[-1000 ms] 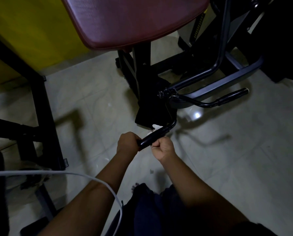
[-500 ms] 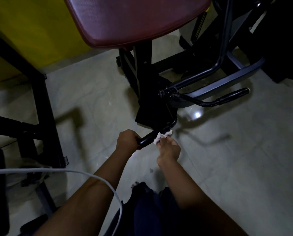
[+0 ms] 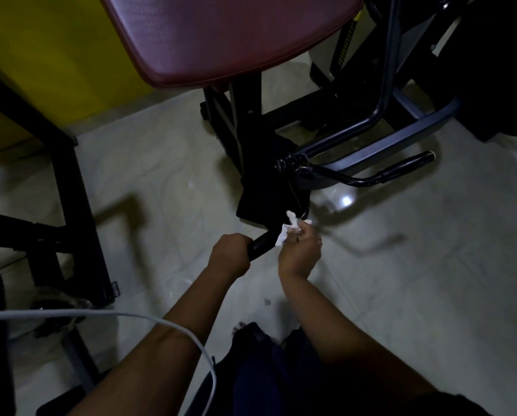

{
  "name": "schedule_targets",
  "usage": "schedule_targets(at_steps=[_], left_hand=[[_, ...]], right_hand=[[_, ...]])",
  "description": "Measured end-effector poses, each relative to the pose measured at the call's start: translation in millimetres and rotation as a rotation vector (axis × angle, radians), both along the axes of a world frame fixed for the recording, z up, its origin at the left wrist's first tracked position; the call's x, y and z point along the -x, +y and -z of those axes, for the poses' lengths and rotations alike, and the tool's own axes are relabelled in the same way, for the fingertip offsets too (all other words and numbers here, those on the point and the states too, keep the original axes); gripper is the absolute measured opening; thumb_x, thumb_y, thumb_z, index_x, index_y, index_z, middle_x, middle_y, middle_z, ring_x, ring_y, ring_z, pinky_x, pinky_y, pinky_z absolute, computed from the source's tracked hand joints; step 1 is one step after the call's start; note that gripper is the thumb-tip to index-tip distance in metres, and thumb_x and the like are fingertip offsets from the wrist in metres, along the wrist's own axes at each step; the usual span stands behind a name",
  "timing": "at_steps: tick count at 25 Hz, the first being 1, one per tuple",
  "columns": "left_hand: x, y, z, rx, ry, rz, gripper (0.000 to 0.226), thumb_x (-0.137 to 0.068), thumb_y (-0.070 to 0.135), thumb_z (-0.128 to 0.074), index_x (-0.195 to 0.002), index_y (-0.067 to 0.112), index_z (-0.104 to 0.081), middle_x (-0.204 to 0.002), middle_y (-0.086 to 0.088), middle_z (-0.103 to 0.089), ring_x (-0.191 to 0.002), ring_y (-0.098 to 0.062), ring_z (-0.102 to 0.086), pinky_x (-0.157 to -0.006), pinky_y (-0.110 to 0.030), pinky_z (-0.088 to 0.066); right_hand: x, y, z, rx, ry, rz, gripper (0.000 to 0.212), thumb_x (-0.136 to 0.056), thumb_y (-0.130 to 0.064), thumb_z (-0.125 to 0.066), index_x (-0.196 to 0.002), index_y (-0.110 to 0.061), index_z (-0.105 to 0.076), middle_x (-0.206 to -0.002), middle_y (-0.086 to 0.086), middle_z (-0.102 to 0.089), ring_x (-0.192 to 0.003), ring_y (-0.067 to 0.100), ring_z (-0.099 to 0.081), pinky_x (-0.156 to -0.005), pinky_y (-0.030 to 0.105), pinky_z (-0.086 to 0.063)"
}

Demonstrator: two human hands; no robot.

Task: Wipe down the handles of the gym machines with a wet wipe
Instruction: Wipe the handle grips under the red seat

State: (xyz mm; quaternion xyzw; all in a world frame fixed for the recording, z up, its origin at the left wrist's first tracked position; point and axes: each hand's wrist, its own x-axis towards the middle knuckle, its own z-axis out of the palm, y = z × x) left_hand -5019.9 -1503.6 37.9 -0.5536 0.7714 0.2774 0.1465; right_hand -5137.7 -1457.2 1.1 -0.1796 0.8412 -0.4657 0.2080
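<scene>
Both forearms reach forward and down from the bottom edge of the view, converging on the near black handle (image 3: 261, 245) of the gym machine, which juts out low over the tiled floor (image 3: 431, 280) below the near edge of the maroon padded seat (image 3: 227, 37); the left hand (image 3: 228, 258) is wrapped in a fist round the free end of that handle, knuckles up; the right hand (image 3: 300, 253) sits just beyond it with the wrist bent, its fingers bunched and pinching a crumpled white wet wipe (image 3: 281, 237) against the bar where the grip meets the curved tube; a second handle (image 3: 405, 165) sticks out to the right, untouched, well apart from both hands; a white cable (image 3: 101, 313) crosses over the left forearm.
</scene>
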Motion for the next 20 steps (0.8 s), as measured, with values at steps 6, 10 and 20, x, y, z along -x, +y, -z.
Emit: schedule_targets(at_steps=[6,10,20], left_hand=[[2,-4,3,-0.086,0.058,-0.026,0.049,-0.080,0.026,-0.076,-0.126,0.018,-0.063,-0.115,-0.008,-0.068,-0.105,-0.025,-0.062,-0.085,-0.029,-0.046],[3,-2,4,-0.082,0.055,-0.058,0.046,-0.082,0.025,-0.075,-0.125,0.018,-0.063,-0.114,-0.009,-0.068,-0.105,-0.025,-0.062,-0.085,-0.030,-0.048],[2,-11,8,-0.187,0.079,-0.247,0.052,-0.070,0.026,-0.084,-0.113,0.004,-0.067,-0.110,-0.012,-0.068,-0.104,-0.025,-0.064,-0.083,-0.029,-0.048]], right_hand=[[-11,35,33,0.081,0.708,-0.641,0.053,-0.075,0.012,-0.069,-0.124,-0.006,-0.064,-0.130,0.011,-0.061,-0.125,0.026,-0.047,-0.097,0.031,-0.047],[26,12,28,-0.024,0.873,-0.705,0.053,-0.074,0.013,-0.042,-0.118,-0.002,-0.065,-0.122,0.016,-0.064,-0.118,0.038,-0.058,-0.089,0.044,-0.052],[42,7,30,0.263,0.979,-1.163,0.039,-0.084,0.000,-0.046,-0.118,-0.005,-0.066,-0.119,0.013,-0.066,-0.110,0.027,-0.061,-0.104,0.037,-0.041]])
